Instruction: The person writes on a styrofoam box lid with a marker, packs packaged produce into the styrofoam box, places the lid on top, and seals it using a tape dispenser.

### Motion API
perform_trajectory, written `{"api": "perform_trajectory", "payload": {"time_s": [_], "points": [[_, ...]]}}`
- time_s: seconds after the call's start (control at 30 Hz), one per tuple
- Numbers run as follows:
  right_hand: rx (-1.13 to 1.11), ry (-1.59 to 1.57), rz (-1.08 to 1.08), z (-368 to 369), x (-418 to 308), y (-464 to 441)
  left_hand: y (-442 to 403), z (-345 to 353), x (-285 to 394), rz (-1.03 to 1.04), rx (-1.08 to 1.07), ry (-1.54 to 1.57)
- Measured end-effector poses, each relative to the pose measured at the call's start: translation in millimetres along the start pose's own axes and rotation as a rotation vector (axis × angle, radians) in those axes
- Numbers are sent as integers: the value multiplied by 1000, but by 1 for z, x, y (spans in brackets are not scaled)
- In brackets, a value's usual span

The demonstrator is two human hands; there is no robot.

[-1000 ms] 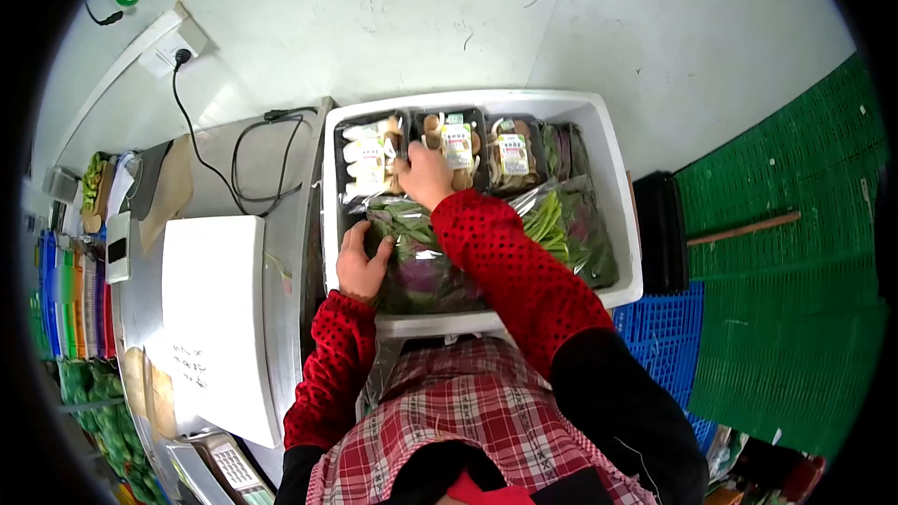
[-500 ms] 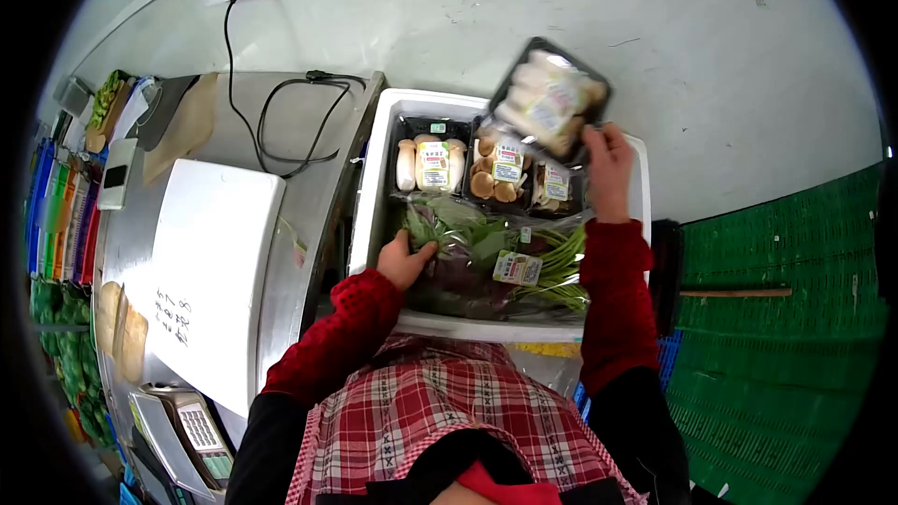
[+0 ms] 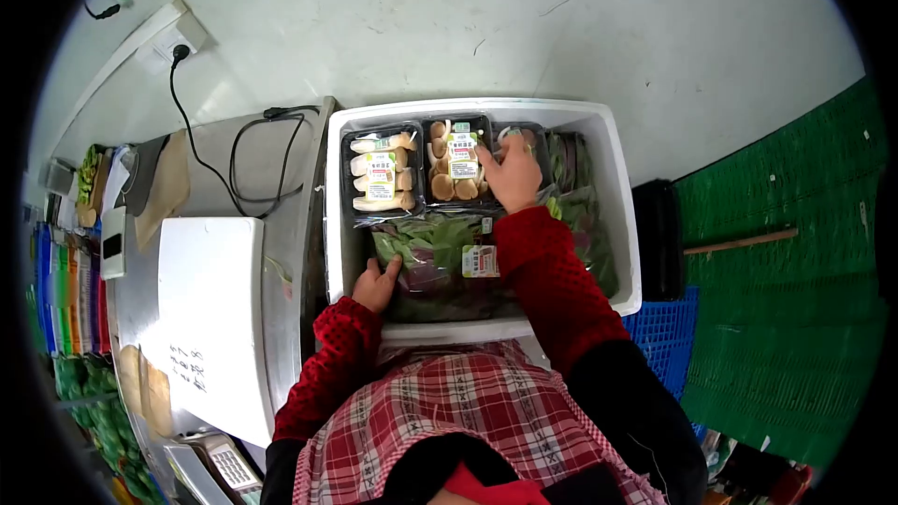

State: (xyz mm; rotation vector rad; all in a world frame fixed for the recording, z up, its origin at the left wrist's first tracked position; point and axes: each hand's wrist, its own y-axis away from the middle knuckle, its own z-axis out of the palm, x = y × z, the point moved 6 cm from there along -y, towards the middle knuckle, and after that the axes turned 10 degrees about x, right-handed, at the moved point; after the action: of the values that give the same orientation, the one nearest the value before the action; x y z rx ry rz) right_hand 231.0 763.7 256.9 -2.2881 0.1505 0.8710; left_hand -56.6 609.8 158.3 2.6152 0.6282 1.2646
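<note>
A white foam box point(image 3: 625, 224) holds packaged produce. In its back left corner lies a black tray of king oyster mushrooms point(image 3: 382, 189), wrapped and labelled. Beside it sits a tray of brown-capped mushrooms point(image 3: 455, 189). My right hand point(image 3: 514, 176) reaches over a third mushroom tray point(image 3: 528, 134), mostly covering it; its fingers are apart, the thumb by the middle tray's right edge. My left hand point(image 3: 376, 286) has its fingers closed at the left edge of a clear bag of leafy greens point(image 3: 426, 252) at the front. Its label shows beside my right sleeve.
More bagged greens point(image 3: 585, 215) fill the box's right side. A metal table point(image 3: 290, 290) on the left carries a white foam lid point(image 3: 210, 318) with handwriting, a black cable point(image 3: 231, 164) and a calculator point(image 3: 232, 468). A blue crate point(image 3: 666, 327) stands at the right.
The king oyster tray from my right hand now lies on the left-hand tray's spot. My right hand has moved left over the other trays. My left hand stays at the greens; the view has shifted.
</note>
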Motion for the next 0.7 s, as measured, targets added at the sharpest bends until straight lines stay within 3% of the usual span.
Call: {"api": "perform_trajectory", "payload": {"time_s": [0.03, 0.13, 0.27, 0.4, 0.47, 0.53, 0.6, 0.7], "points": [[-255, 93, 65, 6, 11, 2, -1, 5, -5, -2, -8, 48], [-357, 74, -33, 40, 31, 21, 4, 1, 3, -16, -8, 25], [-284, -258, 76, 7, 54, -16, 4, -6, 9, 17, 43, -68], [-453, -447, 283, -21, 79, -37, 2, 0, 1, 27, 50, 0], [-433, -529, 389, -24, 77, -35, 6, -8, 11, 29, 114, -92], [-473, -866, 635, -21, 67, -31, 6, -9, 17, 6, 121, -151], [-484, -875, 597, -21, 58, -31, 12, -13, 23, -14, 117, -226], [-475, -797, 487, -33, 57, -42, 26, -36, 72, 471, 461, -361]]}}
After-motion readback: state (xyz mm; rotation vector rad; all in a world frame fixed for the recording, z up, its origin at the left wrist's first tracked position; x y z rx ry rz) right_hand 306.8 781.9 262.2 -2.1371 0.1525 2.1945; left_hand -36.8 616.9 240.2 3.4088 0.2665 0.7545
